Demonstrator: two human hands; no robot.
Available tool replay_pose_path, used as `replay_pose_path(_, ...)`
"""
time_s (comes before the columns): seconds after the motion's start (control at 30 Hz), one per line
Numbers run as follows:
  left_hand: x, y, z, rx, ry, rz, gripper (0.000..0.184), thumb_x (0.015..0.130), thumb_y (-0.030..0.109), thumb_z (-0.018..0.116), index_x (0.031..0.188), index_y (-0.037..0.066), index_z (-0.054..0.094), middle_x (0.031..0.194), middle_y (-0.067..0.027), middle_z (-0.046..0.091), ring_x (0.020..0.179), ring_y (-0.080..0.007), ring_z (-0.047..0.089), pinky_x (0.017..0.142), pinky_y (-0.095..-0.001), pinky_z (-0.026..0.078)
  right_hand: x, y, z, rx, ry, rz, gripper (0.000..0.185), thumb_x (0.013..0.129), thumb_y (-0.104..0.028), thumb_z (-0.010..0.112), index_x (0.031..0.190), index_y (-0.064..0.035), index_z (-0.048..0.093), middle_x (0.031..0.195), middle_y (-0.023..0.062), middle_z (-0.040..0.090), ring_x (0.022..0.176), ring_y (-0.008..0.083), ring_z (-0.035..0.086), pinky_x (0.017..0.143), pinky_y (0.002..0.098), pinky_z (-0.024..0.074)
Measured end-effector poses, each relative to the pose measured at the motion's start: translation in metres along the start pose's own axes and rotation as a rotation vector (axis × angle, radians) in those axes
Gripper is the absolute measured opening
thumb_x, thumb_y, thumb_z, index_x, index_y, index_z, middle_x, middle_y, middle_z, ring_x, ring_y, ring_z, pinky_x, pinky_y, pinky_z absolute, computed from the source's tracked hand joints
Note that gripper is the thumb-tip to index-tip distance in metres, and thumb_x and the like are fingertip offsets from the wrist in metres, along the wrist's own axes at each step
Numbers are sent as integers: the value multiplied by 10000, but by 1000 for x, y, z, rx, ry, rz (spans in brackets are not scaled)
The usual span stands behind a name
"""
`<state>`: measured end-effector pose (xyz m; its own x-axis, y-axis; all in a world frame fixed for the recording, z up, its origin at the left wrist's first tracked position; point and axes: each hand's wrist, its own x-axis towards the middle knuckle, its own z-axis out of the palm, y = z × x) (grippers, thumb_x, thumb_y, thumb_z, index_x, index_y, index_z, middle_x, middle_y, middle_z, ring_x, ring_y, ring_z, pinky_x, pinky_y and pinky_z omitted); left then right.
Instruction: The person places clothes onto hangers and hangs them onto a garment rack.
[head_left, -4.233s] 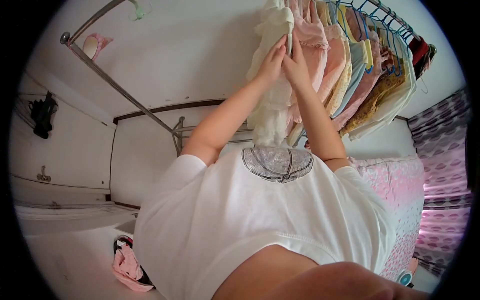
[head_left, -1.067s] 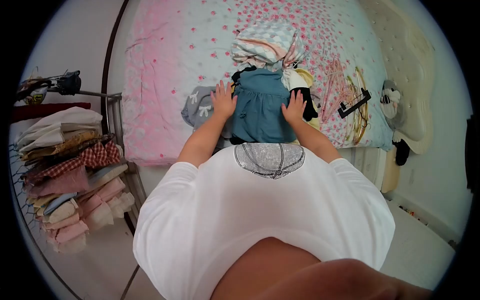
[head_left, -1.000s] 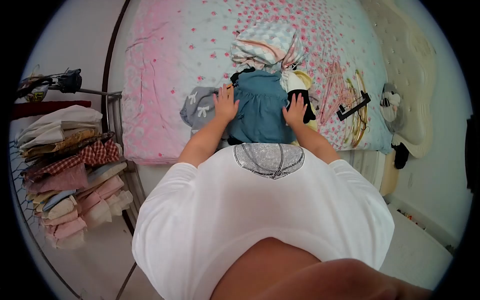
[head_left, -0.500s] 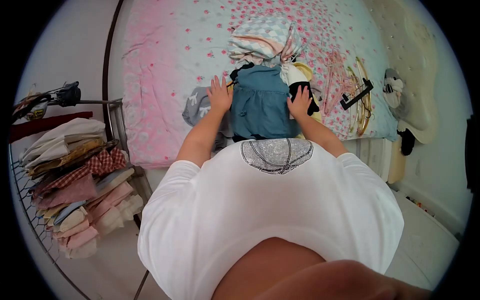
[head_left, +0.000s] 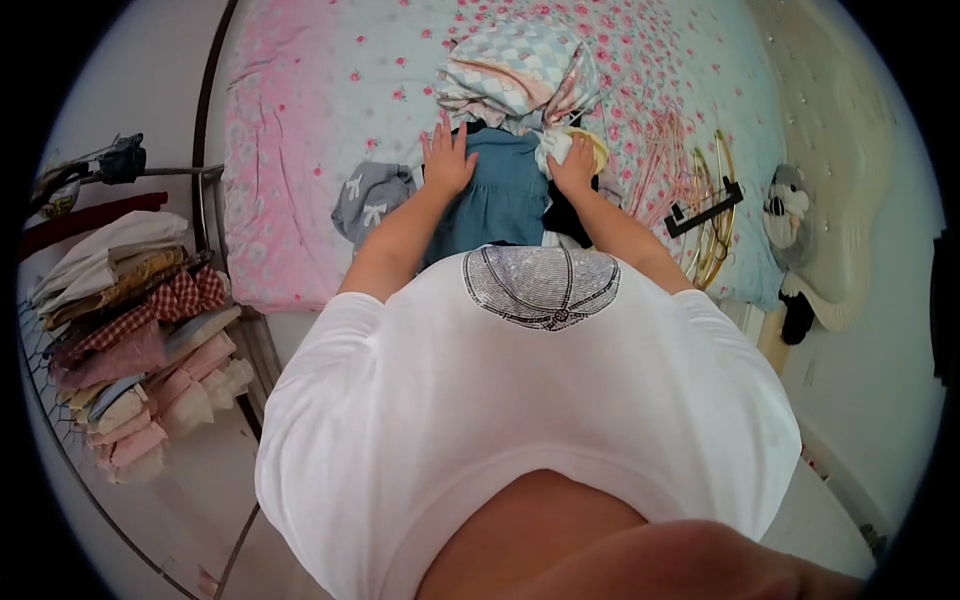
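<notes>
A teal garment (head_left: 497, 195) lies spread on the flowered bed (head_left: 290, 200). My left hand (head_left: 448, 162) has its fingers spread at the garment's upper left edge. Near its upper right corner, my right hand (head_left: 571, 168) rests with fingers apart on white and yellow cloth (head_left: 553, 148). Neither hand grips anything. Under and beside the teal garment are black cloth (head_left: 570, 215) and a grey garment with white bows (head_left: 372, 200). A checked, bunched cloth (head_left: 515, 70) lies just beyond.
Pink hangers (head_left: 660, 170), gold hangers (head_left: 716, 225) and a black hanger (head_left: 705, 208) lie on the bed's right side. A stuffed toy (head_left: 787, 215) sits by the padded headboard (head_left: 850, 200). Hanging clothes (head_left: 140, 330) fill a metal rack at the left.
The view has turned from the rack to the bed. Lately both hands have moved up along the teal garment, the right one from the black cloth to the white and yellow cloth.
</notes>
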<state>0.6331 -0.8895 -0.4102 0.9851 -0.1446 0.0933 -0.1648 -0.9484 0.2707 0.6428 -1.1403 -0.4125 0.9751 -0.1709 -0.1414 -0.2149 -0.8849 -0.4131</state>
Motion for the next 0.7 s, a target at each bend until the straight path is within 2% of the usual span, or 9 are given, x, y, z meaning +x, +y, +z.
replay_pose_path(0.13,16,3,6,-13,-48,-38,612,805,360,517,1324,115,305,1411,-176,133,1270,-349,204,1010,-516,153,40,12,21,-76,-15,-98,802,681,-403,617,1315,-59,265,1357,200,257,1261,329,238,994,505,190)
replay_pose_path(0.27,31,-5,6,-22,-159,-112,564,808,355,511,1288,100,363,1411,-181,130,1278,-351,188,1004,-519,174,84,16,42,-135,-90,-131,639,646,-356,648,1166,-50,439,1167,166,469,1077,303,460,876,445,360)
replay_pose_path(0.37,34,-19,9,-87,-164,-177,512,810,338,511,1247,87,420,1404,-197,143,1285,-354,178,995,-526,196,118,14,49,35,-209,-63,628,628,-339,668,1146,-54,454,1161,156,478,1046,301,486,835,432,393)
replay_pose_path(0.4,34,-23,11,-107,-163,-207,509,810,336,514,1244,86,424,1401,-203,147,1284,-356,179,993,-529,197,131,14,49,96,-292,-64,757,611,-330,686,1241,-55,370,1165,199,458,1059,329,474,840,434,398)
replay_pose_path(0.5,31,-26,14,-143,-176,-233,496,806,328,527,1228,82,443,1382,-229,179,1269,-371,210,993,-516,214,146,5,60,141,-152,-129,899,625,-334,665,1353,-100,192,1270,287,313,1143,411,373,924,455,342)
replay_pose_path(0.53,31,-26,14,-150,-177,-229,491,804,326,533,1221,80,451,1374,-238,193,1261,-378,224,993,-507,222,147,-8,54,52,-148,-156,921,634,-346,652,1375,-160,139,1274,328,275,1152,446,348,929,470,338)
replay_pose_path(0.63,31,-27,25,-198,-142,-176,466,798,313,549,1192,73,480,1349,-262,232,1232,-397,273,993,-468,251,156,-41,49,-171,-156,-75,930,643,-366,642,1383,-210,100,1311,338,199,1189,457,293,919,491,343)
replay_pose_path(0.67,31,-24,25,-196,-111,-160,435,797,297,554,1162,67,504,1336,-269,254,1211,-406,302,990,-432,271,154,-47,45,-115,-92,-67,710,678,-343,619,1314,-202,337,1229,292,385,1108,405,426,859,457,402)
replay_pose_path(0.7,35,-21,24,-231,-112,-163,428,798,294,553,1157,66,507,1337,-269,252,1211,-406,301,989,-433,273,164,-42,52,-49,-133,-49,595,694,-327,606,1236,-170,418,1158,264,448,1047,385,471,825,443,419)
